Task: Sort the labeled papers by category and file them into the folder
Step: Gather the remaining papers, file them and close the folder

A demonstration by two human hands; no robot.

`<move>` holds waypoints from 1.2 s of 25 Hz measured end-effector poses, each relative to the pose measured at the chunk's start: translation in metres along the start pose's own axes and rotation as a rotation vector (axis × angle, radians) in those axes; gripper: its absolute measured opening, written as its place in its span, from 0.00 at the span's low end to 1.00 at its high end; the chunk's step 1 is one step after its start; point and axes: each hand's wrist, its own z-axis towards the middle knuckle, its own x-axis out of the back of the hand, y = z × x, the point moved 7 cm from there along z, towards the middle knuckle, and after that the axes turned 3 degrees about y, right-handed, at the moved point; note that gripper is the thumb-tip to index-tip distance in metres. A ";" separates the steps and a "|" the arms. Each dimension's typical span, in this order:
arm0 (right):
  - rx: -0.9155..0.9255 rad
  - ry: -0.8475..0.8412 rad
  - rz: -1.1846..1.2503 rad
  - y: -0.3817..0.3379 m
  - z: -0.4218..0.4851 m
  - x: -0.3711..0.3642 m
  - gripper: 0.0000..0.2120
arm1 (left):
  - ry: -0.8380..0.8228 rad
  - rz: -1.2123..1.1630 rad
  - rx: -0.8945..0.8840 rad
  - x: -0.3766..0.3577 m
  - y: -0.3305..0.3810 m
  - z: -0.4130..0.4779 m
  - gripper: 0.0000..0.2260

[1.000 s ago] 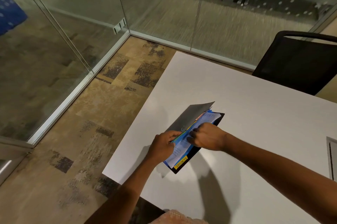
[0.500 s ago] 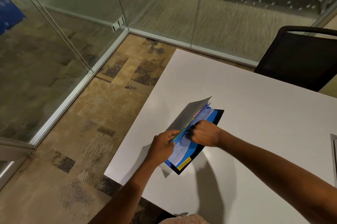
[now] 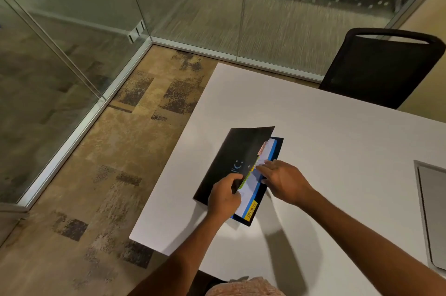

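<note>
— Where is the black card folder (image 3: 231,158)?
— On the white rectangular desk (image 3: 337,151), near its left edge; white paper sheets (image 3: 248,195) lie in it.
— The hands?
— The left hand (image 3: 223,196) on the cover's edge, the right hand (image 3: 282,180) on the sheets beside it.
— Behind?
— A black mesh chair (image 3: 376,69), past the far edge.

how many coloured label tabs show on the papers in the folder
4: yellow paper SPORTS tab nearest the person, green tab by the left hand, small yellow tab above it, pink tab farthest away. The black cover may hide more.
</note>
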 end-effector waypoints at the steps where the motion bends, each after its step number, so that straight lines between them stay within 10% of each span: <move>1: -0.123 0.018 0.048 0.010 -0.017 -0.001 0.21 | 0.003 0.053 -0.019 -0.009 0.004 0.000 0.18; 16: -0.805 -0.345 0.491 0.022 -0.154 -0.084 0.14 | -0.119 0.430 -0.036 -0.095 -0.017 -0.006 0.21; 30: -1.010 -0.071 1.053 0.044 -0.055 -0.133 0.08 | -0.197 0.564 -0.009 -0.019 -0.073 0.067 0.29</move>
